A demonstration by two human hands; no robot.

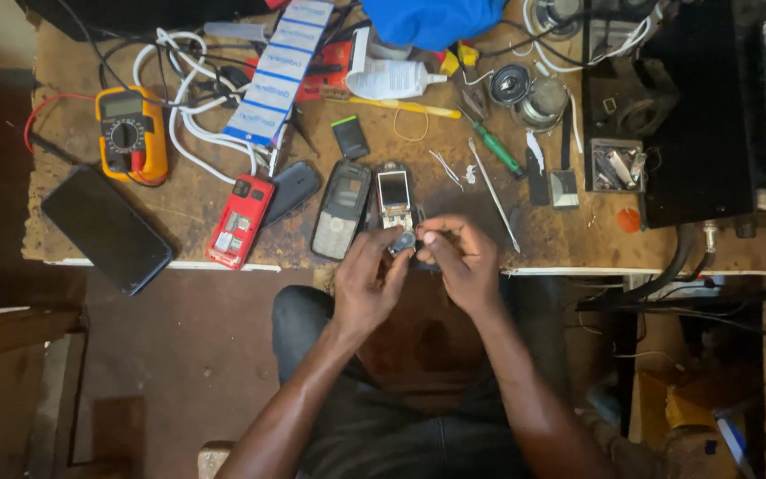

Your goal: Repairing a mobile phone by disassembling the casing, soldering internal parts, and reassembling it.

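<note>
Both hands at the near edge of the worn wooden bench point(578, 239), close together: left hand point(367, 282) curled with fingertips pinching a small round grey part point(405, 240), right hand point(461, 262) closed from the other side, thumb and forefinger pressed to the same part. Grasping, not released. Directly behind the fingertips, an opened phone with bare circuit board and small lit screen point(394, 200), lying flat, lower end under the fingers; whether the round part is attached to it or only held against it, impossible to tell.

Beside it to the left: a grey keypad phone front point(340, 210), a dark oval back cover point(292, 190), a red phone shell lying open point(239, 221), further left a large black smartphone point(105, 230) overhanging the bench edge, and a yellow multimeter point(131, 135). To the right: 1 long thin metal probe point(493, 194), metal tweezers point(446, 168), a green-handled screwdriver point(498, 149).

For good handling, judging by the grip: steady both wrists against the bench edge, keep pressure light on so small a part, work over the bench rather than over the lap, keep fingertips off the bare board
</note>
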